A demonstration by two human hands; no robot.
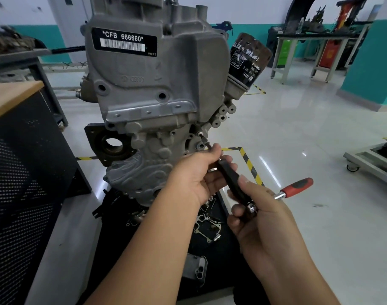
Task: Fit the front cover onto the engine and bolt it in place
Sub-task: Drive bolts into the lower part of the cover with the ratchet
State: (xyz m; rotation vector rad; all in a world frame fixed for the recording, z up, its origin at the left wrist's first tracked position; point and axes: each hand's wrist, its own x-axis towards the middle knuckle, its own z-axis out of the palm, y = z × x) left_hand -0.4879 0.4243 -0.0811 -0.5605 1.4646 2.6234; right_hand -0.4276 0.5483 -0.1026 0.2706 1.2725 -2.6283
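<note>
The grey front cover (157, 71), with a black label reading CFB 666660, sits against the engine (148, 155) at the centre of the view. A bolt (201, 135) stands in a hole at the cover's lower right edge. A ratchet wrench with a black extension (230, 179) and a red handle (297, 187) reaches up to that bolt. My left hand (197, 177) pinches the extension near its tip. My right hand (256, 214) grips the ratchet head at the extension's lower end.
A black oil filter (247, 60) sticks out at the engine's upper right. Loose metal parts and a gasket (208, 230) lie on the black tray below. A black perforated cabinet (23, 172) stands at left. Workbenches (315, 40) and a wheeled cart (373, 159) stand on the glossy floor.
</note>
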